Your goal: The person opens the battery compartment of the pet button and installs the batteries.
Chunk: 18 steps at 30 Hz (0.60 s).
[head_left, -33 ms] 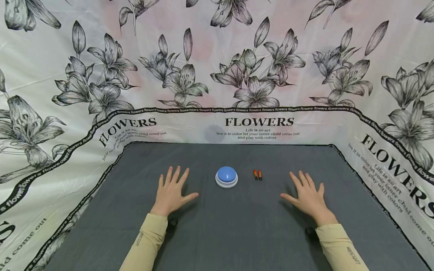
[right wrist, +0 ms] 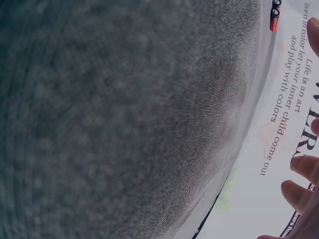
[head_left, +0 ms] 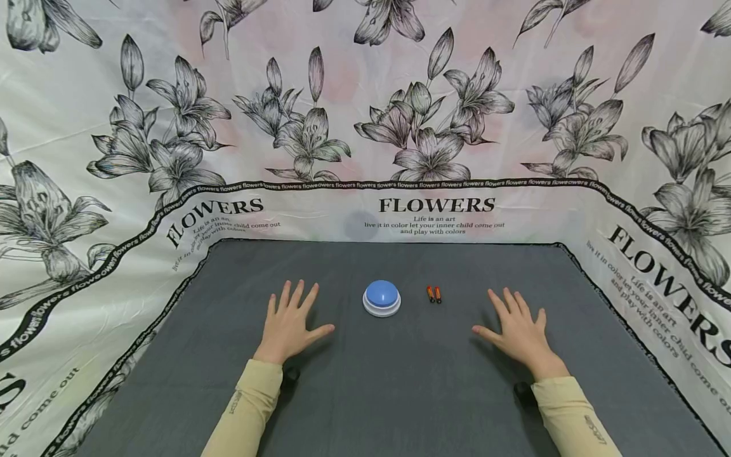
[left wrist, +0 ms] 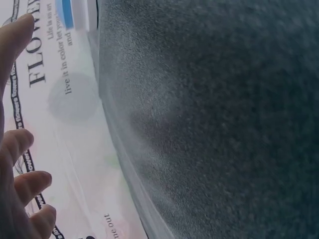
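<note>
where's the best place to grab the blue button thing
Probably by the white base rim of the blue dome button, pinched from above across its sides. The rounded top offers little purchase, and it sits flat and clear between the left hand and the batteries.

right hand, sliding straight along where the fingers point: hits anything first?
Probably nothing on the mat. The right hand lies flat, fingers aimed up-left toward the back; the two batteries sit left of that line. Next would be the floral backdrop.

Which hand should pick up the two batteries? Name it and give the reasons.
Probably the right hand: it lies flat and empty beside the batteries, while the left hand sits beyond the blue button.
</note>
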Each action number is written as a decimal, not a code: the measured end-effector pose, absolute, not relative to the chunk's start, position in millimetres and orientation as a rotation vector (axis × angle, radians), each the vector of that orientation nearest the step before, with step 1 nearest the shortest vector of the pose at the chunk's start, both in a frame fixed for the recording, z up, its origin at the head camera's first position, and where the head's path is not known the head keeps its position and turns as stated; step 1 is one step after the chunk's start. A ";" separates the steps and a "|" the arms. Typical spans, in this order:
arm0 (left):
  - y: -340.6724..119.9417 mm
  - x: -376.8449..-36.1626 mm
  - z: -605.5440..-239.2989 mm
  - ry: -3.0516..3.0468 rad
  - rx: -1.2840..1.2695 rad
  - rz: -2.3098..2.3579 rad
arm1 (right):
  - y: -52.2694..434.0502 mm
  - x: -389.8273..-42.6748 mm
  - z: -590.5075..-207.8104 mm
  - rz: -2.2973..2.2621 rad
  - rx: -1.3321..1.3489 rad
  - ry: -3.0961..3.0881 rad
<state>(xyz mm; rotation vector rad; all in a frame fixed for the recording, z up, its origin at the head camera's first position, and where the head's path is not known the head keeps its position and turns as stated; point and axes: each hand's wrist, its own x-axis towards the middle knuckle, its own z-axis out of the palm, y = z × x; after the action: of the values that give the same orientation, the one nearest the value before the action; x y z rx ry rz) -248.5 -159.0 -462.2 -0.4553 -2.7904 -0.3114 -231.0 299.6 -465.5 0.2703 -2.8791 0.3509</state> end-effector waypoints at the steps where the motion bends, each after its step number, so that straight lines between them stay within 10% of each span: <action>1: -158.7 -248.5 -462.0 -2.790 -0.456 -0.311 | 299.9 -231.4 -465.7 0.351 0.269 -2.880; 18: -158.0 -252.0 -464.8 -2.831 -0.482 -0.471 | 294.4 -231.1 -458.6 0.458 0.293 -2.924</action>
<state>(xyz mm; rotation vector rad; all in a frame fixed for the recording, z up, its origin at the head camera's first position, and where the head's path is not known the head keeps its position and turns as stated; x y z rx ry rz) -252.0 -158.0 -464.8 -0.4816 -2.8306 -0.4711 -231.1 294.4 -458.6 0.2933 -2.9236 0.4582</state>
